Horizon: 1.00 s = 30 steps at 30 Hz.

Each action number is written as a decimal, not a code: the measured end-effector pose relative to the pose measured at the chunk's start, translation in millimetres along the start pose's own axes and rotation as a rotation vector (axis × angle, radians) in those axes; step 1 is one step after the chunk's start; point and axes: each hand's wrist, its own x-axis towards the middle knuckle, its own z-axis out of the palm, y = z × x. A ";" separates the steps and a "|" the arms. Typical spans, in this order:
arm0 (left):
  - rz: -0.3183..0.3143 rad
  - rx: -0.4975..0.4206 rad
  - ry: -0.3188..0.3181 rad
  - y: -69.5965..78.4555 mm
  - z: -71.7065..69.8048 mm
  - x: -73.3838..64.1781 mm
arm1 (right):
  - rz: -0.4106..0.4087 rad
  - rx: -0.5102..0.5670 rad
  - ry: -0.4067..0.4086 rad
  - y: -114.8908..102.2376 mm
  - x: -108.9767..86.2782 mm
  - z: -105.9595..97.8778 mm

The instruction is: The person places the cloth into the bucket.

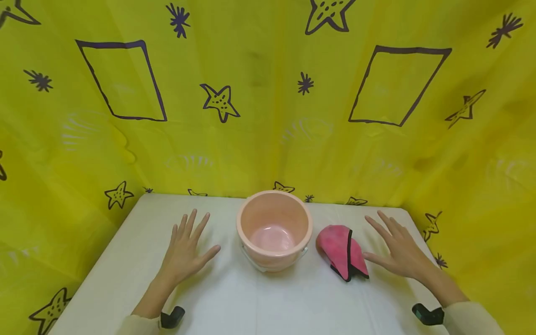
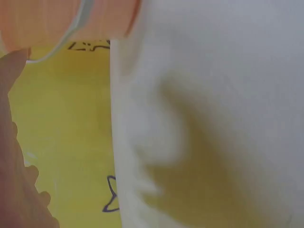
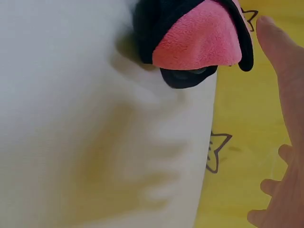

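A peach-coloured bucket with a pale handle stands upright at the middle of the white table. To its right lies a bunched pink fleecy cloth with black edging, domed on top; its underside is hidden. My left hand is left of the bucket, fingers spread, holding nothing. On the far side of the cloth, my right hand also has its fingers spread and holds nothing. Its thumb comes close to the cloth in the head view; whether they touch I cannot tell. Both hands cast shadows on the table in the wrist views.
The white table reaches back to a yellow curtain with drawn stars and frames, which also hangs along both sides. A dark wrist device sits at the left sleeve, and another dark device at the right one.
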 end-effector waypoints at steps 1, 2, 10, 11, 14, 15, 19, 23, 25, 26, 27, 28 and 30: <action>0.009 -0.021 0.001 2.9 0.1 0.5 | -0.017 0.005 -0.004 -0.3 2.0 -0.3; 0.018 -0.047 0.004 5.9 0.2 0.9 | -0.031 0.009 -0.007 -1.0 4.4 -0.6; 0.095 -0.217 0.002 31.4 -1.8 8.3 | -0.113 0.009 -0.069 -11.4 29.2 0.0; 0.102 -0.231 0.001 34.3 -1.6 9.5 | -0.114 0.016 -0.082 -12.6 32.6 1.0; 0.122 -0.279 0.010 43.2 -0.3 12.8 | -0.109 0.041 -0.132 -17.1 41.7 5.4; 0.129 -0.296 0.014 46.6 0.2 13.6 | -0.107 0.047 -0.149 -18.7 44.2 7.2; 0.152 -0.366 0.032 60.3 1.2 15.2 | -0.107 0.080 -0.206 -26.2 55.0 14.5; 0.171 -0.408 0.031 73.3 3.7 16.5 | -0.103 0.147 -0.247 -32.0 62.2 23.3; 0.172 -0.423 0.033 78.1 6.3 17.3 | -0.097 0.188 -0.262 -35.0 65.0 28.1; 0.173 -0.427 0.037 80.1 7.9 17.9 | -0.095 0.212 -0.269 -36.1 66.3 30.9; 0.173 -0.437 0.042 81.8 9.4 18.5 | -0.093 0.229 -0.276 -37.5 67.4 33.5; 0.171 -0.443 0.046 83.2 11.1 19.2 | -0.092 0.248 -0.285 -38.9 68.3 36.3; 0.169 -0.459 0.055 85.9 14.6 20.8 | -0.097 0.281 -0.296 -40.7 69.4 41.7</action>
